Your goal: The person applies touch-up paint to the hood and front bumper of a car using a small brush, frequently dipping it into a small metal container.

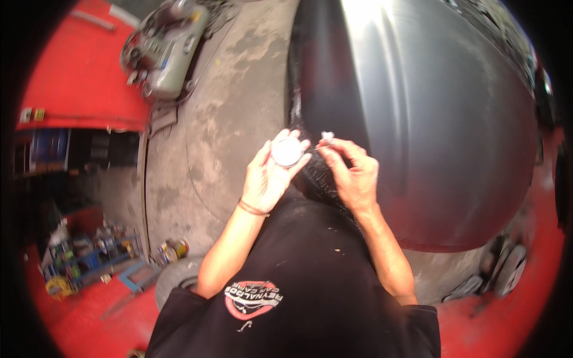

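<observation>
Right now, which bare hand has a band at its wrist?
The left hand, holding the round white disc: it carries the thin brown band. The right hand, pinching a small whitish piece, wears none.

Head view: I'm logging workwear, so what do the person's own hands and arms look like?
The left hand and right hand are both ungloved. A thin brownish bracelet circles the left wrist; none shows on the right. The forearms are bare, up to loose black sleeves.
</observation>
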A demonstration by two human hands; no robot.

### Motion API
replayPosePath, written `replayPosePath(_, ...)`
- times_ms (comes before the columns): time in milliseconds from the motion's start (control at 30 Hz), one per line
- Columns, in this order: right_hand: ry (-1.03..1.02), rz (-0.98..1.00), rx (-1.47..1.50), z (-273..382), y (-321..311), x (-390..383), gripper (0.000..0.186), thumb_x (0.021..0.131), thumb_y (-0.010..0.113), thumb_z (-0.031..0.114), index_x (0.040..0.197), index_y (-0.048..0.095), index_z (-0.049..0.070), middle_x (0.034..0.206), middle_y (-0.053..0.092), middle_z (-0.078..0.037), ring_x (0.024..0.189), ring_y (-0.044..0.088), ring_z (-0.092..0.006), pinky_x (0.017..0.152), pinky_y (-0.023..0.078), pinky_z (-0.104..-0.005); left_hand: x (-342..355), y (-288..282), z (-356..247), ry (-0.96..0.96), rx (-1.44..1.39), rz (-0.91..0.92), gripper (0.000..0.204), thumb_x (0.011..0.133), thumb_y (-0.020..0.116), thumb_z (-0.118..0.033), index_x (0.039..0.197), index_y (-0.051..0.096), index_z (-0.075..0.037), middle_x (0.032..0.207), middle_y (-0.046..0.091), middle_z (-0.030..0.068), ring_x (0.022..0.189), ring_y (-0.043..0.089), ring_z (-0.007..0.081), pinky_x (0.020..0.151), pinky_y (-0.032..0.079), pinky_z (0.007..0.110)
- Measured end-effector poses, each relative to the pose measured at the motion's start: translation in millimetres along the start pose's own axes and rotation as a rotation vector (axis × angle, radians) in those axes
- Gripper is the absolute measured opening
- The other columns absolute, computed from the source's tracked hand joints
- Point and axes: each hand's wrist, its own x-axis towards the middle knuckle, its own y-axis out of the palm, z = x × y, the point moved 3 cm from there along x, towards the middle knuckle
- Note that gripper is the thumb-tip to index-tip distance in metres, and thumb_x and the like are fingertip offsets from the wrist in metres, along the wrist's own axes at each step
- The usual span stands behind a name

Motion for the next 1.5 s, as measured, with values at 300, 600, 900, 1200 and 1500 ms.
replayPosePath(300,-0.195,0.127,-0.223,2.5,13.6,4.0,0.011,0.099,0.081,0.009,0.109,0.082,0.005,0.117,0.080,-0.008,0.119,0.070,-0.0289,0.107,0.054,-0.0423,-0.5,-4.1,16.1,0.069,0.042,-0.011,0.065,0.119,0.051,-0.032,0.169,0.031,0.003,0.163,0.052,0.0209,0.150,0.055,0.0358,0.130,0.044,0.060)
replayPosePath(600,-0.360,0.169,-0.364,-7.6,26.3,10.6,0.015,0.093,0.085,0.006,0.106,0.077,0.004,0.118,0.079,-0.008,0.118,0.070,-0.0299,0.105,0.054,-0.0442,-2.7,-3.5,22.6,0.094,0.078,-0.048,0.053,0.121,0.045,-0.033,0.162,0.045,0.000,0.156,0.059,0.0170,0.143,0.062,0.0302,0.126,0.050,0.055)
replayPosePath(900,-0.319,0.232,-0.372,-10.9,32.9,13.1,0.015,0.094,0.085,0.006,0.106,0.077,0.004,0.118,0.079,-0.009,0.116,0.069,-0.0306,0.102,0.056,-0.0442,1.3,-11.8,19.8,0.117,0.035,-0.056,0.048,0.121,0.042,-0.033,0.157,0.050,-0.002,0.152,0.062,0.0152,0.141,0.062,0.0284,0.125,0.049,0.054)
replayPosePath(1200,-0.384,0.194,-0.366,-3.5,33.5,15.3,0.016,0.092,0.085,0.004,0.107,0.078,0.002,0.118,0.079,-0.011,0.114,0.070,-0.0321,0.101,0.057,-0.0439,3.6,-13.6,18.6,0.116,0.001,0.007,0.051,0.121,0.046,-0.034,0.160,0.049,-0.001,0.153,0.062,0.0145,0.144,0.060,0.0273,0.125,0.048,0.053)
replayPosePath(1500,0.045,-0.032,-0.030,-9.7,-16.2,46.9,0.013,0.103,0.081,0.008,0.113,0.080,0.000,0.115,0.079,-0.007,0.112,0.071,-0.0173,0.102,0.056,-0.0337,6.5,-12.4,16.2,0.054,0.030,-0.023,0.060,0.120,0.050,-0.035,0.166,0.040,0.001,0.165,0.053,0.0184,0.151,0.054,0.0397,0.126,0.047,0.058)
